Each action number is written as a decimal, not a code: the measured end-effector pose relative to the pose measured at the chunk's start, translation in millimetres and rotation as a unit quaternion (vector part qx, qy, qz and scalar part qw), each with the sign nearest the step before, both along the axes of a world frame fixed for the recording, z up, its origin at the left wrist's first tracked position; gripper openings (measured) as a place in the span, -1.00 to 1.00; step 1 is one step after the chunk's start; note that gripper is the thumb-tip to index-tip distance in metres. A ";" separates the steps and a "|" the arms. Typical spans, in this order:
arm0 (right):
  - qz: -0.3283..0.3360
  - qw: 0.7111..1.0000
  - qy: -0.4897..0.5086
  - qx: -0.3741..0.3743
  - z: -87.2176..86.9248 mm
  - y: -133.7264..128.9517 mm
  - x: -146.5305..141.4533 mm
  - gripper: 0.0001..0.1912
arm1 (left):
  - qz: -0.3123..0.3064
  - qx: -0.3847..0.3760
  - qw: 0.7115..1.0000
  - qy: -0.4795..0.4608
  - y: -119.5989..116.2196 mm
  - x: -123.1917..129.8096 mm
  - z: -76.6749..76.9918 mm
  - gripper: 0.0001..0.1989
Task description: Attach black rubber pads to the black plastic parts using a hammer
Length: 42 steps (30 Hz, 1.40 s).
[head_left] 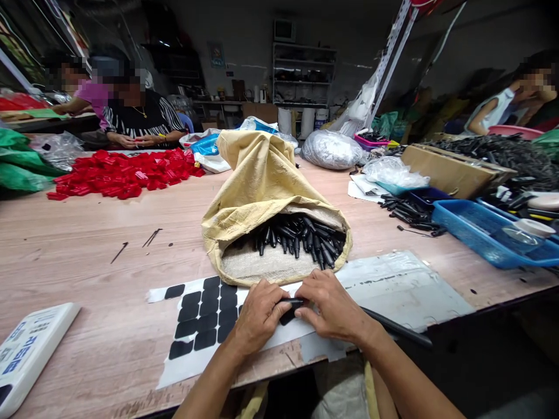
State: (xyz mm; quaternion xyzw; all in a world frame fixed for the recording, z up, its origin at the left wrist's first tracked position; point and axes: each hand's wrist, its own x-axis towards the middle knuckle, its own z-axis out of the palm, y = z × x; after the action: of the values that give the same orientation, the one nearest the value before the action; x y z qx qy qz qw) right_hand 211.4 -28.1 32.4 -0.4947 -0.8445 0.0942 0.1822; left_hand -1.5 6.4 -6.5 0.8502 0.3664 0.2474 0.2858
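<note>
Both hands meet over a white backing sheet (174,370) that carries rows of black rounded-square stickers (205,339). My left hand (261,314) pinches one end of a short black tube-like part (293,302). On the right end of the same part, my right hand (327,302) has its fingers closed. A black sticker lies just below the part, partly hidden by the fingers. Directly beyond the hands, a yellow cloth sack (262,186) lies with its mouth facing me, and many black tapered parts (301,235) are inside.
Red parts (126,173) are heaped at the left, near a seated person. A white device (32,355) lies at the near left. At the right are a blue basket (484,233), a cardboard box (454,169) and black parts. A dark rod (399,329) lies beside my right forearm.
</note>
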 end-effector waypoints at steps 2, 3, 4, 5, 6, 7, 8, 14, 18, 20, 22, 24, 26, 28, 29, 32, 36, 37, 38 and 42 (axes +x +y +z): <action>0.014 1.000 -0.012 -0.004 0.2 0.9 -1.1 -0.87 | -0.004 0.016 1.000 0.003 0.4 0.1 -3.1 -0.77; 0.019 1.000 -0.017 -0.007 -0.6 1.5 -2.0 -0.87 | -0.007 0.024 1.000 0.004 0.6 0.0 -4.8 -0.77; 0.023 0.999 -0.020 -0.008 -2.1 2.1 -3.2 -0.88 | -0.009 0.031 0.999 0.005 0.8 0.0 -6.3 -0.77; 0.027 0.999 -0.023 -0.010 -4.1 2.6 -4.6 -0.89 | -0.009 0.036 0.999 0.006 0.9 0.0 -7.6 -0.78; 0.030 0.999 -0.024 -0.009 -6.5 3.1 -6.1 -0.89 | -0.008 0.039 0.999 0.008 1.0 0.2 -8.4 -0.79; 0.032 0.999 -0.022 -0.008 -9.2 3.4 -7.5 -0.89 | -0.005 0.040 0.999 0.013 1.0 0.4 -8.9 -0.80; 0.031 0.999 -0.018 -0.007 -12.0 3.6 -8.8 -0.89 | -0.002 0.040 0.999 0.020 1.0 0.8 -8.9 -0.81; 0.029 0.999 0.009 -0.016 -22.4 5.3 -12.3 -0.89 | 0.018 0.029 0.999 0.038 1.7 2.2 -7.5 -0.81; 0.004 1.000 0.008 0.020 -19.3 1.0 -12.6 -0.89 | 0.030 0.017 0.999 0.005 0.5 2.3 -7.7 -0.84; -0.010 0.999 0.024 0.042 -16.1 -4.9 -9.8 -0.92 | 0.030 0.009 0.999 -0.008 -1.4 2.3 -6.8 -0.88; -0.031 0.996 0.044 0.068 -14.2 -12.7 -2.0 -0.80 | 0.029 -0.001 0.999 -0.021 -3.3 2.1 -5.0 -0.92; -0.067 0.991 0.054 0.100 -15.9 -21.4 11.4 -0.68 | 0.030 -0.013 0.999 -0.030 -4.2 1.8 -2.5 -0.96; -0.121 0.984 0.043 0.124 -22.0 -29.5 27.8 -0.67 | 0.034 -0.023 0.999 -0.028 -4.0 1.8 1.2 -0.92; -0.171 0.976 0.023 0.133 -31.5 -36.3 42.4 -0.79 | 0.038 -0.032 0.999 -0.020 -4.9 2.1 7.1 -0.89; -0.188 0.972 0.018 0.136 -36.7 -38.9 47.6 -0.85 | 0.038 -0.034 0.999 -0.017 -6.6 2.5 10.7 -0.88; -0.212 0.966 0.012 0.145 -49.1 -42.8 52.6 -0.92 | 0.010 -0.026 1.000 -0.015 -20.2 4.7 18.7 -0.91; -0.217 0.964 0.004 0.152 -54.2 -41.7 47.1 -0.91 | -0.077 0.097 0.992 -0.017 -51.4 9.3 -4.1 -0.84; -0.218 0.964 0.002 0.153 -54.3 -41.3 46.1 -0.91 | -0.091 0.154 0.984 -0.011 -58.6 10.5 -17.6 -0.83; -0.219 0.963 0.001 0.155 -54.3 -41.0 45.7 -0.91 | -0.097 0.215 0.972 0.000 -64.8 11.5 -32.9 -0.86; -0.222 0.962 0.001 0.157 -54.8 -41.5 46.4 -0.90 | -0.048 0.391 0.918 0.048 -78.6 14.8 -89.3 -0.85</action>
State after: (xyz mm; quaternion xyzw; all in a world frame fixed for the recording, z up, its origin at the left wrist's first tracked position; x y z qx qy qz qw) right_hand 257.8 -69.6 -22.4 -0.6345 -0.7177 -0.0821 0.2749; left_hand 13.3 -72.2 -95.8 0.9217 0.2127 0.3155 -0.0759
